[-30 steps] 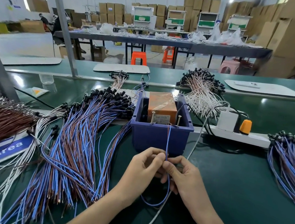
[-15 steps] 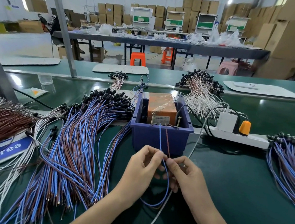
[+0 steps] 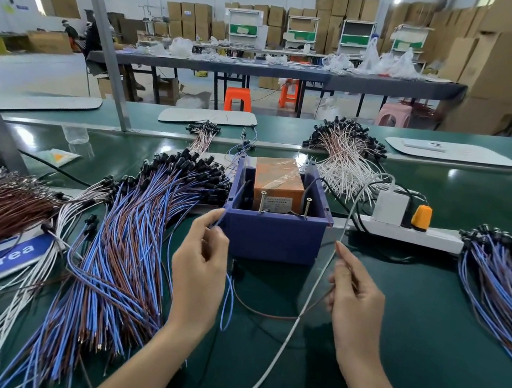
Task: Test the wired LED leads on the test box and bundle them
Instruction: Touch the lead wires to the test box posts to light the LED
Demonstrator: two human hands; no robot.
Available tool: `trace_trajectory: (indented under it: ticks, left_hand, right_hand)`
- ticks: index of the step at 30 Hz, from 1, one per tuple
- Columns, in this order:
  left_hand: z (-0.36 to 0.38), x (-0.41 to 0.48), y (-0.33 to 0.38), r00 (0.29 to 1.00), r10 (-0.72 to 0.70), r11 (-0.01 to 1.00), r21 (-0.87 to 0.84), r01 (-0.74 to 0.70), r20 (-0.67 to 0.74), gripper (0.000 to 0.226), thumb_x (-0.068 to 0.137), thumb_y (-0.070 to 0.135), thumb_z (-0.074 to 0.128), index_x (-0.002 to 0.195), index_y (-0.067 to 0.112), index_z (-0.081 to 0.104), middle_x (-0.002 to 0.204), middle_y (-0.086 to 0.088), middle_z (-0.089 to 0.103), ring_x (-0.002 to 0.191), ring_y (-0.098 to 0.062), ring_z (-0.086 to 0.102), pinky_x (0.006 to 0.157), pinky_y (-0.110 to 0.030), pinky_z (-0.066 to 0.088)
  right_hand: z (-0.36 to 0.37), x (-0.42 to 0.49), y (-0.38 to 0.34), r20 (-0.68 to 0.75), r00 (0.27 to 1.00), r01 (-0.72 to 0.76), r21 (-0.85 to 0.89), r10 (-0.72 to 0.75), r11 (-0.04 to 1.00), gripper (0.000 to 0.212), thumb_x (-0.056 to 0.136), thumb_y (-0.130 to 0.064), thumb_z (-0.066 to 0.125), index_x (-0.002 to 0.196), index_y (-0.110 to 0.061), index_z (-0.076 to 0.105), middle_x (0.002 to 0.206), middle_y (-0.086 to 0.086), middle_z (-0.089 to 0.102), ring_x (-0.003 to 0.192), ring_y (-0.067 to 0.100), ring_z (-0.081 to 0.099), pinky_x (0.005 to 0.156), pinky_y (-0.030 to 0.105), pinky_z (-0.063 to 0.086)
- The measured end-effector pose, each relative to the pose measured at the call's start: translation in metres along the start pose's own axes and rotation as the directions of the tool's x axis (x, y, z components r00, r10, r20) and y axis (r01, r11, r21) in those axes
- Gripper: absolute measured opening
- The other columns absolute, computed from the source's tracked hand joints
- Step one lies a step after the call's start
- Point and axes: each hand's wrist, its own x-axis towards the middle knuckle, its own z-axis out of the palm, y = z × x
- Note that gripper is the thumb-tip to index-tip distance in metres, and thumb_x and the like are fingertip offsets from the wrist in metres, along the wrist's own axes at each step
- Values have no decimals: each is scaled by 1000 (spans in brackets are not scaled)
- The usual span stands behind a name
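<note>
Left hand (image 3: pixel 199 271) thumb and forefinger clamp the blue wire (image 3: pixel 228 305) up by the test box (image 3: pixel 274 244) front-left corner; right hand (image 3: pixel 355 306) fingers are curled, pinching the brown wire (image 3: pixel 264 314). The LED lead runs left-right between the hands, just in front of the box, sagging over the green bench (image 3: pixel 421 365) with the blue loop hanging toward the person. A white cable (image 3: pixel 279 345) crosses the brown wire, with the untested pile (image 3: pixel 129 242) left, another pile (image 3: pixel 503 294) right and a power strip (image 3: pixel 413 236) behind.
</note>
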Motion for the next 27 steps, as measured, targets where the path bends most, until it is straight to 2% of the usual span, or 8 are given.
trace_trajectory:
  ticks: [2,6,10,14,18,27]
  left_hand:
    - [-3,4,-1,999,-15,1000,13,15,-34,38,105,18,49,107,55,60,62,13,42,53,-6,32,47,-20,31]
    - [-6,10,-7,992,-91,995,32,94,-87,34,104,14,49,108,45,63,61,12,38,50,-6,29,45,-20,28]
    - [-6,10,-9,986,-133,989,51,139,-104,28,104,14,49,113,34,66,58,13,38,46,-5,28,42,-18,26]
    - [-4,9,-9,985,-145,987,56,150,-90,28,104,13,48,112,34,65,53,16,40,44,-6,29,41,-17,25]
    - [-3,8,-8,986,-148,986,71,153,-81,27,104,13,49,112,33,66,52,14,42,44,-6,29,41,-18,26]
    - [-2,6,-6,987,-149,985,78,153,-62,27,105,14,48,115,33,65,51,15,44,42,-6,31,40,-16,26]
  right_hand:
    - [1,-1,-1,0,1000,17,-26,-17,1000,37,105,-23,53,111,-55,69,66,-1,47,54,15,34,46,26,33]
    - [1,-3,-2,-13,1000,23,-60,-23,998,37,105,-24,52,110,-57,68,66,-2,47,54,14,33,45,26,31]
    - [-1,-2,-1,-42,999,7,-85,-10,996,34,105,-22,51,115,-50,68,62,-6,47,53,15,33,43,26,30]
    - [-2,-1,2,-57,998,-10,-122,3,992,32,105,-21,51,123,-41,68,53,-12,42,48,9,29,41,22,29]
    - [-1,-1,1,-41,999,-14,-138,9,990,32,104,-21,52,127,-37,68,51,-12,41,48,9,30,40,22,30]
    - [0,-2,-1,-25,1000,-12,-141,8,990,32,104,-20,51,126,-38,68,51,-13,38,47,7,29,41,24,29]
